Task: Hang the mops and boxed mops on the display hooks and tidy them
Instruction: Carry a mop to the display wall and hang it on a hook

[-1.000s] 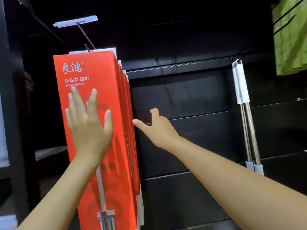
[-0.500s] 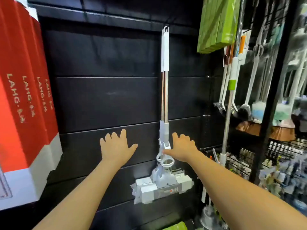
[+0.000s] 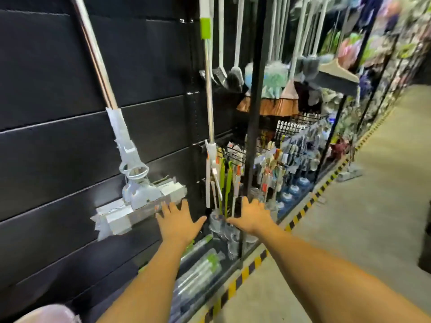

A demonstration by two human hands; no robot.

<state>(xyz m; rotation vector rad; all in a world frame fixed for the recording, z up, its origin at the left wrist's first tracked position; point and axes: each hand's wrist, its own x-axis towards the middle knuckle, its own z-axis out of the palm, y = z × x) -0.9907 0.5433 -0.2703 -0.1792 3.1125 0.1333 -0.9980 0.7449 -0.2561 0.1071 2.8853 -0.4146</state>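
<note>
Head camera: A person's left hand [image 3: 177, 220] and right hand [image 3: 253, 216] reached out side by side along a shop aisle, fingers spread and straight, neither holding anything. The grey mop [image 3: 127, 145] hung against the black slat wall [image 3: 46, 89], its metal handle running up and out of the top of the frame and its wrapped flat head tilted low near the wall's lower boards. The left fingertips lay just beside the right end of that head; whether they touched it could not be told. The right hand hovered in front of the foot of a black upright post [image 3: 255, 89], which marked the edge between the slat wall and the next bay.

Between the two hands and above them hung a second mop with a green grip [image 3: 208, 113], its pole close to the post. Wrapped mops [image 3: 200, 264] lay on the base below the forearms. Beyond the post, brooms [image 3: 268, 106] hung over a wire rack of small brushes [image 3: 291, 131].

To the right, the grey concrete floor [image 3: 373, 183] gave open room, bordered along the shelving base by a yellow-and-black hazard stripe [image 3: 300, 213]. The far shelves were blurred.
</note>
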